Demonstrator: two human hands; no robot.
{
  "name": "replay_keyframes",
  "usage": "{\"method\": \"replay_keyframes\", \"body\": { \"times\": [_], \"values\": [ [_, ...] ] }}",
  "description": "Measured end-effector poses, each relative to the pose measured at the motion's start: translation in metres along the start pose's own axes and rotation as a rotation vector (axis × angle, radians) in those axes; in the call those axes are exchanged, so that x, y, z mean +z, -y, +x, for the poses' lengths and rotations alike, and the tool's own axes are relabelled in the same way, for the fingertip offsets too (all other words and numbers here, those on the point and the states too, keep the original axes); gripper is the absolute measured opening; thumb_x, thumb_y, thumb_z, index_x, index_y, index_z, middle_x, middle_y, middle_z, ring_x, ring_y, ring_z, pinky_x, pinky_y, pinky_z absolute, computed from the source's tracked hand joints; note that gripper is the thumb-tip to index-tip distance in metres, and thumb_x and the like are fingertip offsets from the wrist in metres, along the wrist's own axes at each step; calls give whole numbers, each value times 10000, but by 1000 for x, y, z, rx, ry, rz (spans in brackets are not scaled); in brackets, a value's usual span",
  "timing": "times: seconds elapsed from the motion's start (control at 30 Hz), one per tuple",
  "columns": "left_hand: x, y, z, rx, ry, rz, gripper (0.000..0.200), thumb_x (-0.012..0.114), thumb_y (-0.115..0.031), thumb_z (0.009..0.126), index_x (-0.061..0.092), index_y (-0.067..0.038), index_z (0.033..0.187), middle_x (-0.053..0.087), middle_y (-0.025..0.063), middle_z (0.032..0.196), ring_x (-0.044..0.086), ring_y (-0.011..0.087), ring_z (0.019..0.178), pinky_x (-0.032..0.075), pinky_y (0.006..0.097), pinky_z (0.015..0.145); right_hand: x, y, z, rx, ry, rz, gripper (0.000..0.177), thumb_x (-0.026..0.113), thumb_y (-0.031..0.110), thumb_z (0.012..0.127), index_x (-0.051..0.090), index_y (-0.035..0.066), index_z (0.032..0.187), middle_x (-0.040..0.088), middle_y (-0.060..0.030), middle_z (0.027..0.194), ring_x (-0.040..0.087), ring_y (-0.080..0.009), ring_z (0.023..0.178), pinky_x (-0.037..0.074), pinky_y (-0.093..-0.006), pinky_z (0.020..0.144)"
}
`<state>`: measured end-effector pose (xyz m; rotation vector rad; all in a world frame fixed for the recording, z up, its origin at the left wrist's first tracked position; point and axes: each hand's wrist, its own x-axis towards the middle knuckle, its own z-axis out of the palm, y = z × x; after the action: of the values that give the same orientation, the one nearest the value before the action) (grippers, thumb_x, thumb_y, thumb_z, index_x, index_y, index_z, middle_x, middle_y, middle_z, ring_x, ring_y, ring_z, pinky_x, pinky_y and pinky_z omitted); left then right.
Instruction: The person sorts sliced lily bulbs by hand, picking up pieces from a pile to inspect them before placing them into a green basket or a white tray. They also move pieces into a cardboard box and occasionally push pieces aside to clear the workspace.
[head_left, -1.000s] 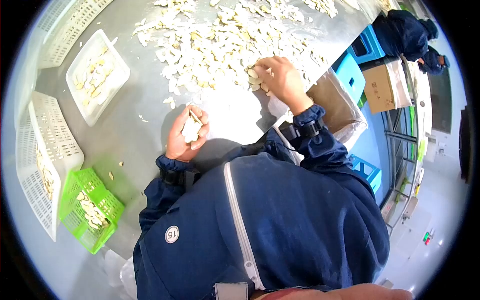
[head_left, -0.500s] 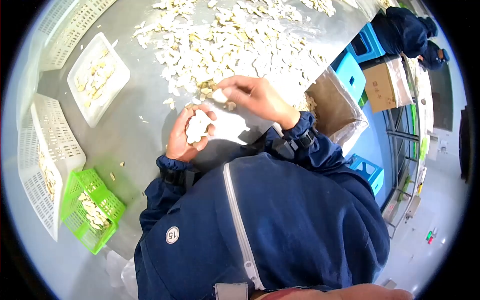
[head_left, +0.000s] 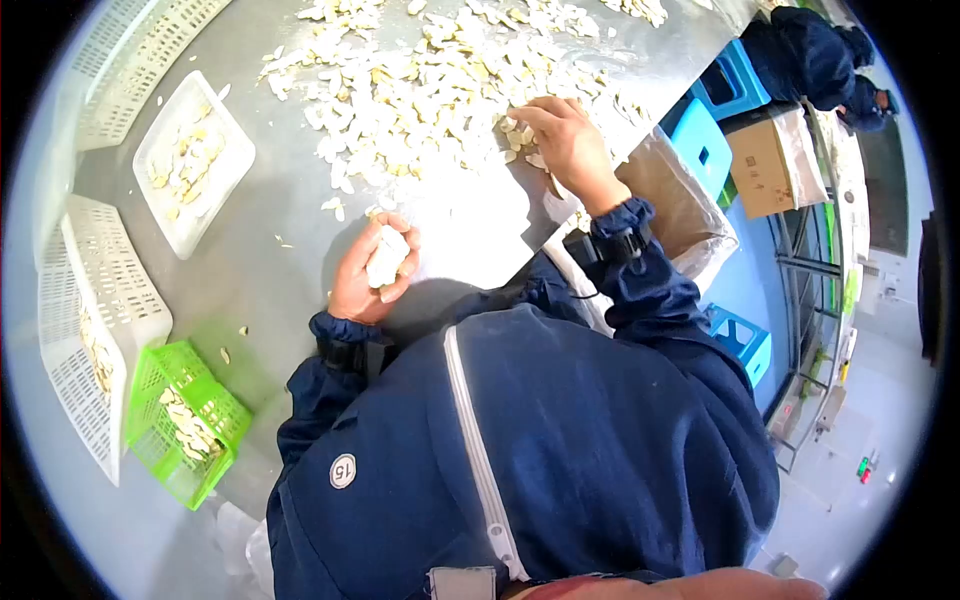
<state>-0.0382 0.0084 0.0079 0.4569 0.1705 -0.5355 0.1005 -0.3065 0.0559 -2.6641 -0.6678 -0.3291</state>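
Note:
My left hand (head_left: pixel 369 272), palm up at the table's near edge, is curled around pale, cream-white slices (head_left: pixel 387 256). These look like thin cut pieces of a root or mushroom. My right hand (head_left: pixel 575 150) is low over the right side of a wide spread of slices (head_left: pixel 420 110), palm down with its fingers out and a few slices beside the fingertips. Its palm side is hidden. The spread covers the far middle of the metal table (head_left: pixel 290 190).
A white tray (head_left: pixel 243 150) of slices lies at left, near white perforated baskets (head_left: pixel 120 265) and a green basket (head_left: pixel 140 425). A lined box (head_left: pixel 700 225) stands below the table's right edge. Blue stools (head_left: pixel 700 150), a cardboard box (head_left: pixel 765 170) and people in dark blue (head_left: pixel 810 60) are beyond.
My right hand has moved right and away from my left hand, towards the table's right edge. The white piece it pinched no longer shows there. My left hand stays nearly in place.

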Motion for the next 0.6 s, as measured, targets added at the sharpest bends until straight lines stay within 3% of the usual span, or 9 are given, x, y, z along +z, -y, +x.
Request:
{"method": "replay_keyframes", "body": {
  "times": [0.07,0.2,0.3,0.43,0.6],
  "values": [
    [0,0,-1,3,-4,7,290,423,-326,1145,557,-71,1177,568,110,1067,540,122,765,428,182,407,10,2,8,-129,9,-92,254,638,76,927,768,137,1137,724,-52,1209,646,-294,1116,523,-385,975],
    [-2,1,-2,29,-20,4,288,425,-323,1144,556,-68,1171,565,114,1064,540,124,769,428,184,404,11,-3,11,-98,36,-39,114,684,148,931,737,107,1024,730,-72,1167,652,-296,1089,531,-385,947],
    [-2,1,-1,19,-10,-30,296,427,-327,1144,560,-64,1167,566,118,1064,542,126,764,430,187,403,2,-6,2,96,142,-30,130,681,173,951,734,108,1049,730,-68,1156,659,-309,1059,545,-396,914],
    [0,0,1,-1,-4,-25,302,434,-331,1143,569,-60,1157,567,120,1066,547,130,759,435,188,406,7,0,-6,-22,-28,37,215,672,185,963,739,105,1151,735,-96,1065,666,-319,1001,550,-424,869],
    [-1,0,0,14,12,-25,301,449,-330,1139,573,-57,1162,572,124,1072,550,132,759,441,187,410,7,2,1,13,127,3,201,651,180,979,731,93,1142,719,-122,1068,668,-345,1012,548,-436,901]
  ]
}}
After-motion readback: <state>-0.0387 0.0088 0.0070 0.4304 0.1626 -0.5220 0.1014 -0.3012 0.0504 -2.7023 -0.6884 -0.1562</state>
